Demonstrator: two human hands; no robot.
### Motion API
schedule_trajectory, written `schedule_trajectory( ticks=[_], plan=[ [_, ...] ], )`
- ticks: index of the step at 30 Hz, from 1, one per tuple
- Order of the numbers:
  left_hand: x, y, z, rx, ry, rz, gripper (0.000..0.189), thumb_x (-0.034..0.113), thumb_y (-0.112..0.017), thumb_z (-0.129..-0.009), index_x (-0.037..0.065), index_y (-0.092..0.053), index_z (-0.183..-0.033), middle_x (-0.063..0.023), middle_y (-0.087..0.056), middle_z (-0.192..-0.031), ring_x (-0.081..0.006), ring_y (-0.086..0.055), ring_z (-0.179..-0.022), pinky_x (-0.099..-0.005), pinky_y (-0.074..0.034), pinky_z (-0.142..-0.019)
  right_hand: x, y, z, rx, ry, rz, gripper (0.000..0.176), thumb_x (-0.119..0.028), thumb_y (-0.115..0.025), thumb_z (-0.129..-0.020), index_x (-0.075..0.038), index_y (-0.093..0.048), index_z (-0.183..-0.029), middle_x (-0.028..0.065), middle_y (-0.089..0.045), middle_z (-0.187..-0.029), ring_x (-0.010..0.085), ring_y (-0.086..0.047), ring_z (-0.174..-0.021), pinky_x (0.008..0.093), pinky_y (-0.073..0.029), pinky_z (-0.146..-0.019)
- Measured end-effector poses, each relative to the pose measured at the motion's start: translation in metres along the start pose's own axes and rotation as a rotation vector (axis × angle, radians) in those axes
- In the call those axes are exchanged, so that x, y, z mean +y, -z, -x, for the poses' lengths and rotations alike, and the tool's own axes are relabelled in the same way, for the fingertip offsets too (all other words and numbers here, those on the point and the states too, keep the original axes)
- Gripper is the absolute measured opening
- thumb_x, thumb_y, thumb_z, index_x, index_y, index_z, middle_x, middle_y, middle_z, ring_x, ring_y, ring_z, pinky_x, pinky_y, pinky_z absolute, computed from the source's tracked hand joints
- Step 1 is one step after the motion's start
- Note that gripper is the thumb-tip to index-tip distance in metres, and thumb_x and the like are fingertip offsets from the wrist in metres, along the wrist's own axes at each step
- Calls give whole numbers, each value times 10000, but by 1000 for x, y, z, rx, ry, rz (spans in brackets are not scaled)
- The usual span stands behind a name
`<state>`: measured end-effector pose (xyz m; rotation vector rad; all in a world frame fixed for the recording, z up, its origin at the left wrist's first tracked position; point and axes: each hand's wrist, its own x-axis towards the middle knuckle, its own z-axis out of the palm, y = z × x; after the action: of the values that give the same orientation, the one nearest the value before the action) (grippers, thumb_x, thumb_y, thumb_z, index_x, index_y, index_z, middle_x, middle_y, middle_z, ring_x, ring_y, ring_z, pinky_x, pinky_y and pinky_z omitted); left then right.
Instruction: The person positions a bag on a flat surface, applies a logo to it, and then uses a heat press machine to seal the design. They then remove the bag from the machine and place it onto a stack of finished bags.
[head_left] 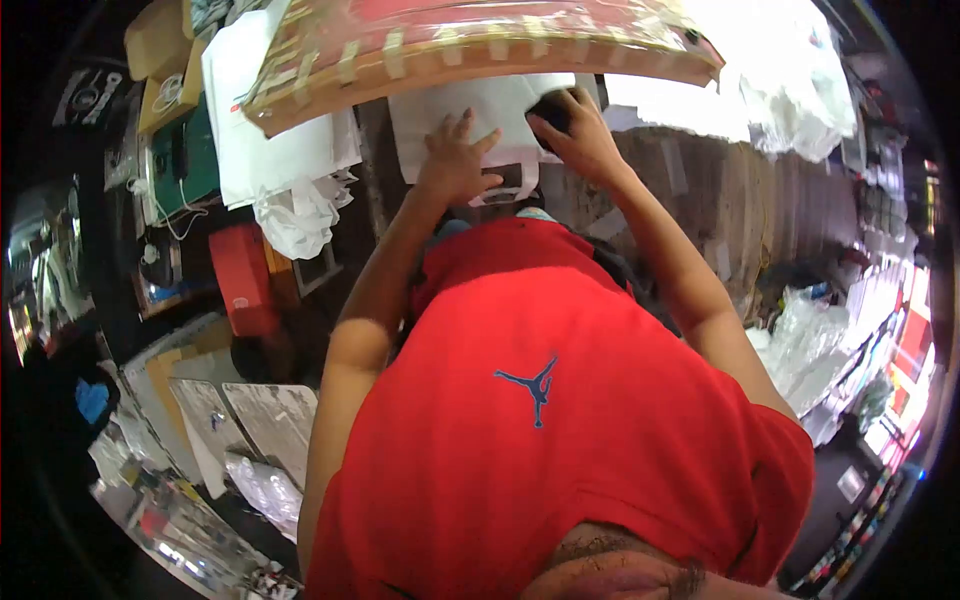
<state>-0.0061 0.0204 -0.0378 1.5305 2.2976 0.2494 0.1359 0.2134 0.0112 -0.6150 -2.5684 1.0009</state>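
A white bag with a loop handle (420,125) lies flat on the wooden surface in front of me. My left hand (460,160) rests on the bag with its fingers spread, holding nothing. My right hand (585,140) is wrapped round a dark, rounded object (551,120) at the bag's right side. What kind of object it is, I cannot make out. Just beyond both hands, a red panel with a wooden edge (480,52), covered in clear film and tape strips, hides the far part of the bag.
White bags (270,150) are piled at the left, and more white plastic (795,90) lies at the far right. A red box (243,280) stands lower left, near a green board (185,160) with a cable. Wooden planks (700,200) extend to the right.
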Motion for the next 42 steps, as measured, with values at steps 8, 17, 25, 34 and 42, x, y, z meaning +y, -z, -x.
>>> schedule_trajectory(
  ticks=[8, 17, 25, 34, 42],
  plan=[
    [-3, 3, 3, 91, 26, 154, 775, 427, -832, -725, 248, -550, -1424, -188, -250, -1609, -452, -206, -1481, -716, -264, -1104, 67, -67, -133, 91, 443, 343, 372, -394, -649, -919, -111, -676, -1159, 176, -692, -1062, 394, -645, -977, 510, -510, -818],
    [7, 16, 8, -51, 90, 184, 800, 384, -845, -727, 229, -529, -1446, -178, -220, -1624, -440, -204, -1487, -719, -285, -1103, 52, -56, -199, 130, 110, 306, 281, -277, -613, -938, -112, -674, -1158, 192, -683, -1084, 423, -633, -1002, 519, -503, -833],
    [4, 20, 3, -146, 98, 153, 756, 418, -810, -763, 222, -536, -1440, -167, -209, -1635, -420, -183, -1495, -728, -280, -1095, 36, -75, -152, 111, 327, 433, 250, -210, -597, -927, -101, -675, -1138, 196, -672, -1128, 429, -631, -1011, 534, -491, -855],
    [2, 18, 1, -112, 117, 144, 782, 469, -780, -784, 184, -515, -1463, -169, -191, -1649, -414, -181, -1503, -736, -246, -1108, 1, -123, -154, 23, 305, 538, 162, -237, -636, -853, -76, -652, -858, 183, -645, -942, 390, -602, -944, 522, -495, -758],
    [2, 14, 6, -175, 116, 197, 791, 472, -747, -818, 159, -479, -1494, -172, -158, -1663, -411, -120, -1527, -719, -163, -1150, -4, -161, -233, 116, 366, 572, 243, -288, -651, -839, -83, -684, -965, 181, -638, -998, 384, -598, -987, 518, -494, -843]
  ],
)
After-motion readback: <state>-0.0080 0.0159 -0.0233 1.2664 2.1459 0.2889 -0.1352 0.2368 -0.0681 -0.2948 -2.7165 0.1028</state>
